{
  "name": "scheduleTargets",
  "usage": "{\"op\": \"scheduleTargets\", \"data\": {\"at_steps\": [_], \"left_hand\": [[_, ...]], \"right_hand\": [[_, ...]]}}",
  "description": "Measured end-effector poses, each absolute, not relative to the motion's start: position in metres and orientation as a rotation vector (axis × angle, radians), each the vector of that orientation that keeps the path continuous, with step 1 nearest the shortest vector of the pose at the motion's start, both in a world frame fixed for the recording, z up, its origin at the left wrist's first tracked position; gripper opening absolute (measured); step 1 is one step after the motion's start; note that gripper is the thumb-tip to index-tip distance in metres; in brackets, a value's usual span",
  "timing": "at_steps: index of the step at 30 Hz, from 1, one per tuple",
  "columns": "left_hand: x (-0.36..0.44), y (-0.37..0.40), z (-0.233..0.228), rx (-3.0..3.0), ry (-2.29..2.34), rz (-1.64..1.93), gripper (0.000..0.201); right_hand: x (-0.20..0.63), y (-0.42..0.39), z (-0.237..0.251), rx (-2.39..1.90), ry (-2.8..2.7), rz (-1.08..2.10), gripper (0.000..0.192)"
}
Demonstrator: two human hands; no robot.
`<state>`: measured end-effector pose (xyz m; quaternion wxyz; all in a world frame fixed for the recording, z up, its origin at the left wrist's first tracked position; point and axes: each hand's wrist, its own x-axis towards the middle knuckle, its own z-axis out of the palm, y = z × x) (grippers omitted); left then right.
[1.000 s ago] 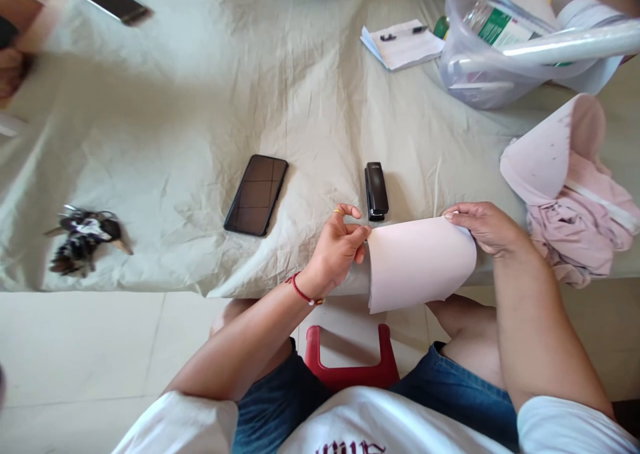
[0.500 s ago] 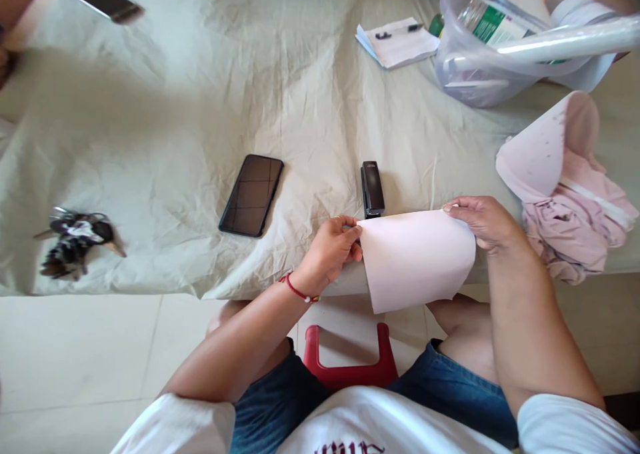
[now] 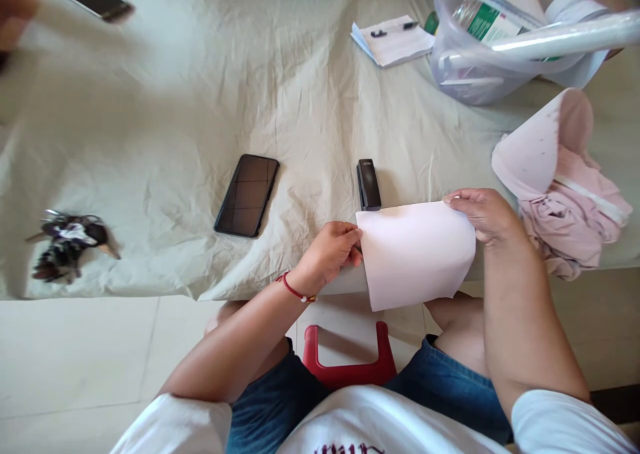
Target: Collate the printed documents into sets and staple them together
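Dark red lettering on the white shirt at the bottom edge is cut off and unreadable. At lower centre, over the table edge, the left hand [image 3: 330, 251] pinches the left edge of a curled pale pink sheet of paper [image 3: 415, 254]; the right hand [image 3: 480, 214] grips its upper right corner. Its long axis runs left to right. Just beyond lies a black stapler [image 3: 369, 184] pointing away, then a dark phone [image 3: 247, 195] to the left, with open cloth behind

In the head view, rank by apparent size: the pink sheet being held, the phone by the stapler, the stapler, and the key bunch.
1. pink sheet, though it is nearest the camera
2. phone and key bunch, too alike to rank
3. stapler
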<state>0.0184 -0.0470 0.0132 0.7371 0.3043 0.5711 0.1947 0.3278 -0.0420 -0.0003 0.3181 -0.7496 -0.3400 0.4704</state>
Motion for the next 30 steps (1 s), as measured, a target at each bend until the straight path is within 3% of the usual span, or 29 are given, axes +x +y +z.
{"op": "scheduleTargets", "data": {"at_steps": [30], "left_hand": [[0.019,-0.047,0.017,0.655,1.243,0.391,0.042]], "right_hand": [[0.334,-0.038,-0.004,-2.032,-0.931,1.177,0.035]]}}
